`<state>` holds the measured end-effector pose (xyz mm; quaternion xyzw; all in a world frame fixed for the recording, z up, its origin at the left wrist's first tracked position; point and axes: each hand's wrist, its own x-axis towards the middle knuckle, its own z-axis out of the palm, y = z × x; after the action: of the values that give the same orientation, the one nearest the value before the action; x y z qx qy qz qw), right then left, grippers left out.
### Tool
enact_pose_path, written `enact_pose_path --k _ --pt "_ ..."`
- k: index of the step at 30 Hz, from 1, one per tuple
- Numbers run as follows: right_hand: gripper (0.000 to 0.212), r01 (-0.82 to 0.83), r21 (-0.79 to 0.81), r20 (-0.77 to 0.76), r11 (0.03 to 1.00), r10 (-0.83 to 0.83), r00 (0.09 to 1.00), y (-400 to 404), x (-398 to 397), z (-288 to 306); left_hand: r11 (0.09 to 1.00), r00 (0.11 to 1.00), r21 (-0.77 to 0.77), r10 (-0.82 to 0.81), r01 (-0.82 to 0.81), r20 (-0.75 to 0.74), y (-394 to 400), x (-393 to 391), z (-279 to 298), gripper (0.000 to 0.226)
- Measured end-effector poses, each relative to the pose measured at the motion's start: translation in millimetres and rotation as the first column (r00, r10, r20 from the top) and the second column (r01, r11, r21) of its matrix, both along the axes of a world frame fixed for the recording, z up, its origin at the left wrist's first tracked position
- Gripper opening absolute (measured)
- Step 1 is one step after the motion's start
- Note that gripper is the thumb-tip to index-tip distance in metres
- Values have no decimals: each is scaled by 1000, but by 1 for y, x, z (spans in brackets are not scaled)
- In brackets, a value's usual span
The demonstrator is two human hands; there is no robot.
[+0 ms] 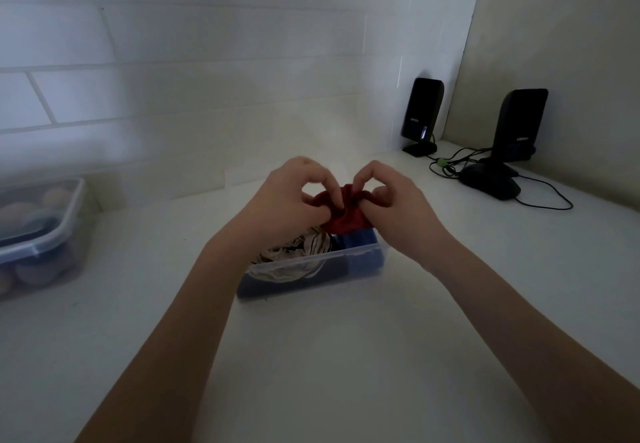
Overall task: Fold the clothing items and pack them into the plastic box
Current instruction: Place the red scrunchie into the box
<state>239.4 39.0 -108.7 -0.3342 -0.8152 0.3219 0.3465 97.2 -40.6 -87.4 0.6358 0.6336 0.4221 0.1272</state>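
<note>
A small clear plastic box (349,262) stands on the white table in the middle of the view. Inside it lie a striped cloth (294,252) at the left and a blue cloth (360,240) at the right. Just above the box's far side, a bunched red cloth (346,219) is pinched from both sides. My left hand (291,200) pinches its left part with curled fingers. My right hand (394,200) pinches its right part. The far wall of the box is hidden behind my hands.
A lidded clear container (45,234) with round objects stands at the left edge. Two black speakers (420,113) (519,123), a black mouse (491,184) and cables (450,165) sit at the back right. A tiled wall rises behind.
</note>
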Motion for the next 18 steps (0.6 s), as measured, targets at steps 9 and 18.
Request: enact_pose_path --k 9,18 --pt "12 82 323 353 943 -201 914 3 4 -2 976 959 -204 21 -82 -282 1 1 -11 27" --pt "16 -175 479 602 860 -177 778 3 5 15 941 882 -314 -40 -124 -469 8 6 -15 36"
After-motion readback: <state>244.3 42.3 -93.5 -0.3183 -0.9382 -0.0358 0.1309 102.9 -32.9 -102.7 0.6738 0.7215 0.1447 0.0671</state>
